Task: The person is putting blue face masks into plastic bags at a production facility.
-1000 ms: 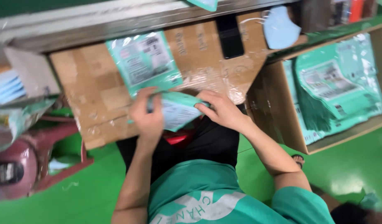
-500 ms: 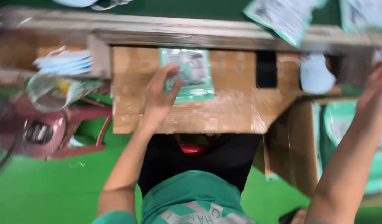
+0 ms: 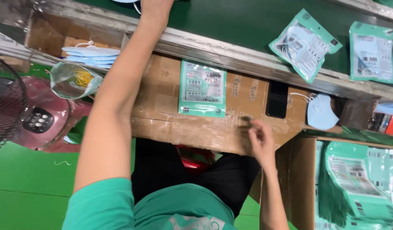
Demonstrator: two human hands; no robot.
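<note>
Green and white, a flat sealed pouch (image 3: 202, 88) lies face up on the cardboard-covered desk (image 3: 162, 98), square to the worker, where both hands can reach it. We see the right hand (image 3: 259, 137) hovering just over the desk's near edge, to the right of the pouch and apart from it; its fingers curl loosely with nothing in their grip. The left arm stretches far forward across the metal rail (image 3: 247, 59) to the dark conveyor belt (image 3: 230, 21), and the left hand (image 3: 156, 5) is cut off by the top of the view, so we cannot tell its grip. Pale blue masks (image 3: 91, 56) sit stacked in a tray at left, and another mask (image 3: 322, 111) lies right of a black phone (image 3: 277, 99). More pouches (image 3: 305, 42) ride the belt; a carton (image 3: 358, 183) at right holds filled ones.
</note>
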